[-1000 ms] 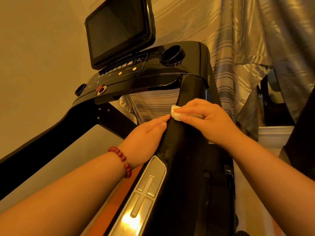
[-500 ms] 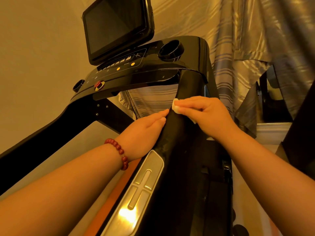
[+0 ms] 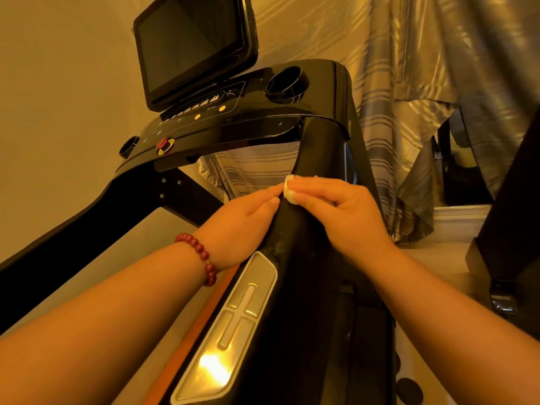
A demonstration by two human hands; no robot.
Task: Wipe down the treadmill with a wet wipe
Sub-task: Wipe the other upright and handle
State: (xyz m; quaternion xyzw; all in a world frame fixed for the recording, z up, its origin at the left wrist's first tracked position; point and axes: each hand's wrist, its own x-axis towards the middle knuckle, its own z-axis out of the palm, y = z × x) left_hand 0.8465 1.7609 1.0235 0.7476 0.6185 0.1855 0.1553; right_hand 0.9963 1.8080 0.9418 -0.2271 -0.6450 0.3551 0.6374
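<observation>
The black treadmill's right handrail (image 3: 295, 258) runs up the middle of the view to the console (image 3: 239, 124). My right hand (image 3: 342, 211) lies over the rail just below the console and grips a small folded white wet wipe (image 3: 290, 190), pressing it on the rail's top. My left hand (image 3: 242, 226), with a red bead bracelet at the wrist, rests with straight fingers against the rail's left side, fingertips close to the wipe.
A dark screen (image 3: 193, 45) stands above the console, with a cup holder (image 3: 287, 84) and a red stop button (image 3: 163, 144). A silver sensor plate (image 3: 230, 325) sits lower on the rail. Striped curtain (image 3: 409, 112) hangs behind; the left handrail (image 3: 73, 229) crosses at left.
My right hand with the wipe has slid a little up the rail toward the console. My left hand has kept its place on the rail's side.
</observation>
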